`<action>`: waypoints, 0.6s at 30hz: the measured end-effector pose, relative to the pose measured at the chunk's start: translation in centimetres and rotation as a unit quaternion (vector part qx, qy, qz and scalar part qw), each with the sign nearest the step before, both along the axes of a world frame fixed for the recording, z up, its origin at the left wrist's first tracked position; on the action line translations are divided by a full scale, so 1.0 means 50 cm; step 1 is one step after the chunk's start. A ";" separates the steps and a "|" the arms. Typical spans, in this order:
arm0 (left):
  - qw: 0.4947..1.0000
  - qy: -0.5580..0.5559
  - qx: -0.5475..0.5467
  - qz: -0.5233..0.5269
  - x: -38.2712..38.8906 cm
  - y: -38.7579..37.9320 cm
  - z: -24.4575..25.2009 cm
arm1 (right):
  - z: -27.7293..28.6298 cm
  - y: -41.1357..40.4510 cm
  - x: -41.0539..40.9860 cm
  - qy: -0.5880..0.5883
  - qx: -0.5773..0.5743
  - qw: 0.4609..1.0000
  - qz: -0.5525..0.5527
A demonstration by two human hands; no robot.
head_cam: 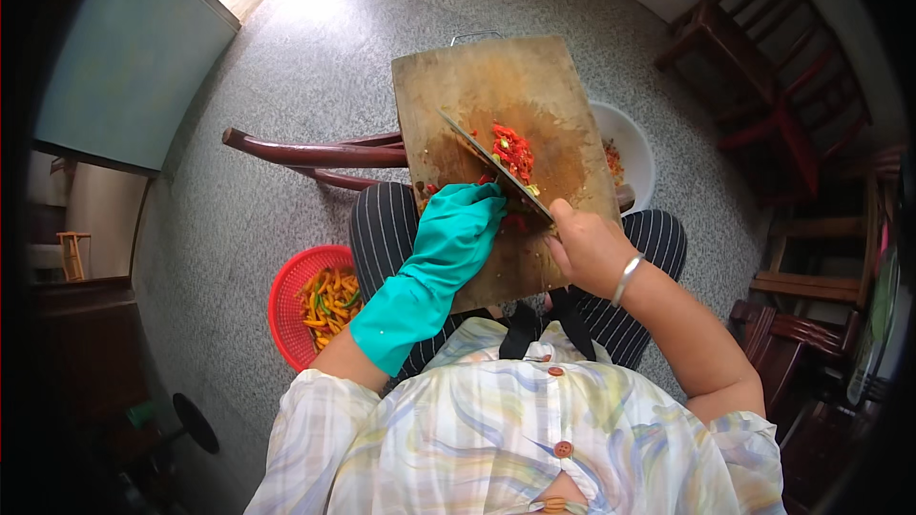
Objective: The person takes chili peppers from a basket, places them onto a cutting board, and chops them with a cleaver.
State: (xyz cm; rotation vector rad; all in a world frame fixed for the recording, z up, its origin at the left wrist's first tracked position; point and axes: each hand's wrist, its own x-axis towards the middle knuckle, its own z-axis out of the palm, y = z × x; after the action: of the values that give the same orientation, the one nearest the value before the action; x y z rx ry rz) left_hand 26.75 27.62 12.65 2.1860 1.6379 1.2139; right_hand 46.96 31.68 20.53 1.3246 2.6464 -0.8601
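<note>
My right hand [590, 239] grips the handle of a kitchen knife [494, 164]. Its blade slants up and to the left across a wooden cutting board [494, 71]. In a teal rubber glove, my left hand [465, 211] lies curled on the board against the near side of the blade. A piece of red chili pepper [485, 179] pokes out at its fingertips; the rest under the glove is hidden. Beyond the blade sits a heap of chopped red chili [512, 150] with a few pale yellow-green bits. Wet stains and loose seeds mark the wood.
A red plastic basket [285, 300] of yellow, orange and green peppers stands on the floor at my left. Partly behind the board's right edge is a white basin [637, 136] with chopped bits. Dark red wooden legs [315, 150] jut out left. Wooden chairs [744, 50] line the right wall.
</note>
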 end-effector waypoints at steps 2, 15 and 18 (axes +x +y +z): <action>1.000 -0.005 -0.005 -0.005 -0.003 0.000 0.002 | -0.017 0.021 -0.023 0.057 -0.018 0.997 -0.038; 1.000 0.000 -0.019 0.016 -0.003 -0.003 0.002 | 0.060 -0.026 0.048 0.032 -0.031 0.999 -0.005; 1.000 -0.013 -0.026 0.007 -0.001 -0.001 0.011 | 0.047 -0.023 0.037 0.013 -0.016 1.000 -0.002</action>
State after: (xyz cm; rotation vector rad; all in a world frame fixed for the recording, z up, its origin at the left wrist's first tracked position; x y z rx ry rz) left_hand 26.71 27.58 13.22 2.1224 1.6568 1.1846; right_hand 48.83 30.51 22.87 1.3223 2.6390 -0.9217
